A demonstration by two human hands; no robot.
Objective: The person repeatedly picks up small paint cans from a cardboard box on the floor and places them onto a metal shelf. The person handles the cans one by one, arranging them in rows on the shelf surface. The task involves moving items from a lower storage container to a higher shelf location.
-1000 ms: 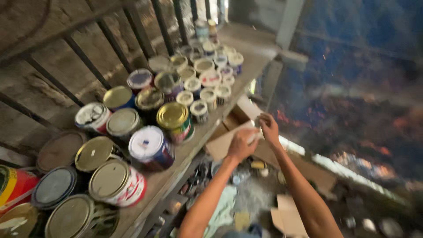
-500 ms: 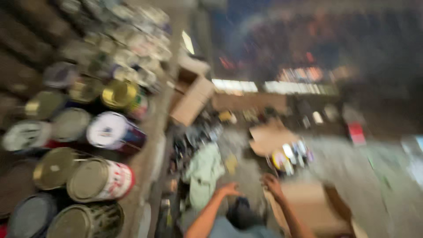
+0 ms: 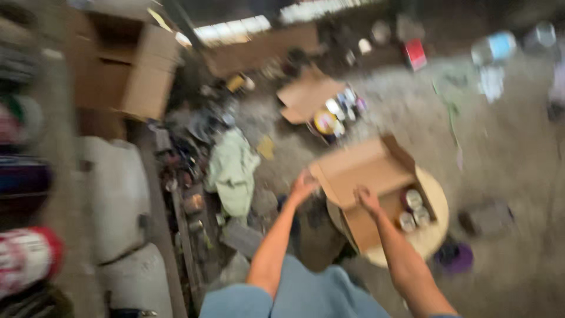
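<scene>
The picture is blurred by motion. An open cardboard box [image 3: 365, 171] stands on a small round wooden top [image 3: 438, 197], with a few tins [image 3: 412, 209] inside it at the right. My left hand [image 3: 303, 185] is at the left corner of the box's raised flap. My right hand [image 3: 368, 200] is over the box's near inner side, left of the tins. The blur hides whether either hand holds anything or touches the cardboard.
A second open box of tins [image 3: 329, 112] lies on the dirt floor farther off. A pale green cloth [image 3: 232, 171] and clutter lie to the left. Paint tins [image 3: 23, 253], white containers [image 3: 118, 188] and a big carton [image 3: 129, 70] line the left side.
My view has swung from the shelf of paint tins down to the floor. Both hands have come away from the shelf and down to the box on the round top.
</scene>
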